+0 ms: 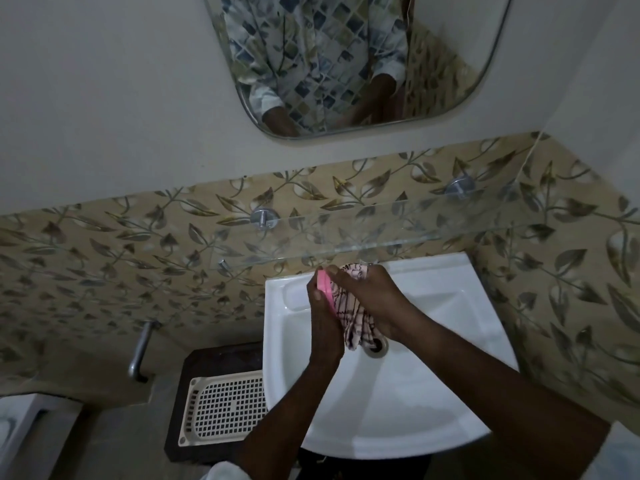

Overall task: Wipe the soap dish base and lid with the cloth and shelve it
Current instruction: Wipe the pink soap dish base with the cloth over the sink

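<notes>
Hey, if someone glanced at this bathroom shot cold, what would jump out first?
The two hands meeting above the white sink: the left hand holds a pink soap dish piece while the right hand presses a checked cloth against it. Behind them, leaf-patterned tiles and a glass shelf.

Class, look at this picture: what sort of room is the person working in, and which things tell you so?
Most likely a small bathroom or washroom: a white washbasin fixed to the wall, a mirror above it, and a glass shelf over leaf-patterned tiles.
</notes>
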